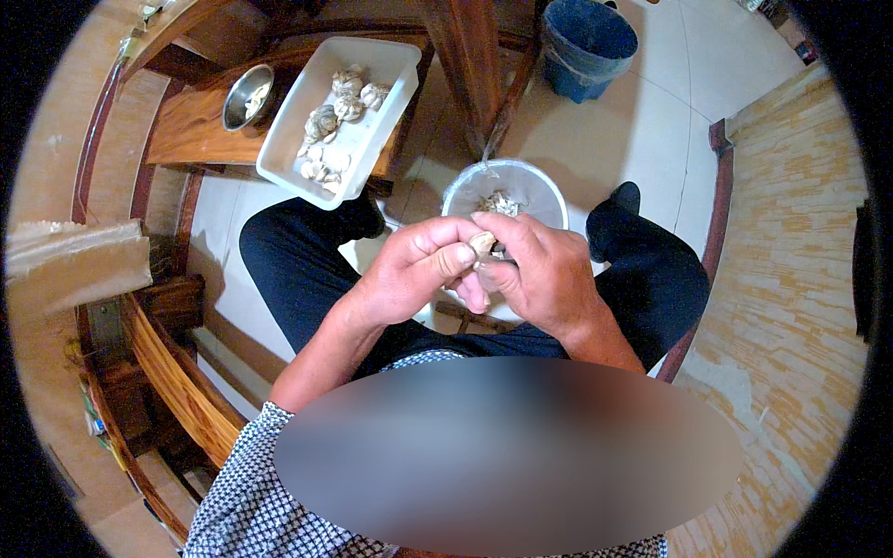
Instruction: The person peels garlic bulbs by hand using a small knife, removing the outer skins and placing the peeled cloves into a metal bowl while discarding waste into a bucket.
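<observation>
My left hand (422,268) pinches a garlic clove (482,243) between thumb and forefinger. The fingers of my right hand (544,272) touch the same clove from the other side, its thumb near the lower end. Both hands are over the near rim of a pale plastic bin (504,171) with garlic skins (501,203) inside. To the upper left, a white plastic tray (282,157) holds several garlic bulbs (347,107) and loose cloves (315,169). Beside it, a small metal bowl (232,104) contains pale cloves (257,101).
The tray and bowl rest on a wooden bench (199,143). A blue bucket (582,73) stands on the tiled floor at the upper right. A wooden post (466,77) rises beyond the bin. Wooden furniture (174,370) is at my left.
</observation>
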`<state>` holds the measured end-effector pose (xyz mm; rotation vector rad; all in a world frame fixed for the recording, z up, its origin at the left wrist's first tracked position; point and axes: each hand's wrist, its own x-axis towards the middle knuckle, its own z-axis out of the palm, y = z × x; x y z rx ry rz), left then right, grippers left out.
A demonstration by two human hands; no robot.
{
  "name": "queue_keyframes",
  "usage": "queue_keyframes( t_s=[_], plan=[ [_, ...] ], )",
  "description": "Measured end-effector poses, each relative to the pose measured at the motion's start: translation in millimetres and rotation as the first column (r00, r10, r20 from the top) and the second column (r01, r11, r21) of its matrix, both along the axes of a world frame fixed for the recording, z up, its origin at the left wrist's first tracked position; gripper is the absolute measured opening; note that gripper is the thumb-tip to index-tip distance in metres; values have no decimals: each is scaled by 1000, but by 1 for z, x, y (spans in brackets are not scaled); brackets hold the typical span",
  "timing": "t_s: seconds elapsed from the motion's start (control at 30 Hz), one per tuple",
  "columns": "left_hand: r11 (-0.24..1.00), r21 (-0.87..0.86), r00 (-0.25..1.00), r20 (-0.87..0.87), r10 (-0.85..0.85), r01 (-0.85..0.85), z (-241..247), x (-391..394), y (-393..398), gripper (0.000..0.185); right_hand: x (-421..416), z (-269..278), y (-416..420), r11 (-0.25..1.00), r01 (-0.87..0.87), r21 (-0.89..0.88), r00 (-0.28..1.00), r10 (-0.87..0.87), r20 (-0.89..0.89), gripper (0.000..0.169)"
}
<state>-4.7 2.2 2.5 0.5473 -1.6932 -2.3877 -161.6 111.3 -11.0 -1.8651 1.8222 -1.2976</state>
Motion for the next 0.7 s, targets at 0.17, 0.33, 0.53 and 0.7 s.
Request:
queue_keyframes(
  t_s=[0.17,0.33,0.53,0.7],
  plan=[
    [992,113,999,0,52,-52,-2,1,-1,23,4,-3,0,998,59,9,980,-60,191,46],
    [996,84,999,21,37,-39,-2,2,-1,20,3,0,0,994,106,7,972,-105,212,32],
    [998,54,999,36,25,-27,-5,2,-4,18,5,1,-2,994,103,-44,942,-84,326,12],
    [988,120,994,65,85,-92,-5,-2,-1,19,9,-5,-3,978,191,-83,953,-165,254,16]
  ],
)
